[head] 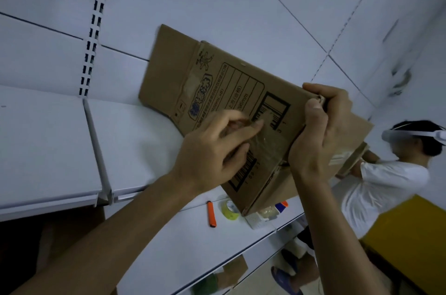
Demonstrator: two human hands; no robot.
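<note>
A flattened brown cardboard box (217, 82) with printed barcodes leans on the white upper shelf (48, 140), its far flap against the back panel. Clear packing tape (268, 147) covers its near end. My left hand (212, 147) lies on the box face, its fingertips pinching at the tape by the barcode. My right hand (318, 128) grips the box's right edge, fingers curled over the top and thumb on the face.
On the lower white shelf (183, 241) lie an orange utility knife (212, 214), a roll of clear tape (230, 210) and a small white box (259, 220) with small items. A person in a white shirt (383, 188) stands at the right beside a yellow box (410, 234).
</note>
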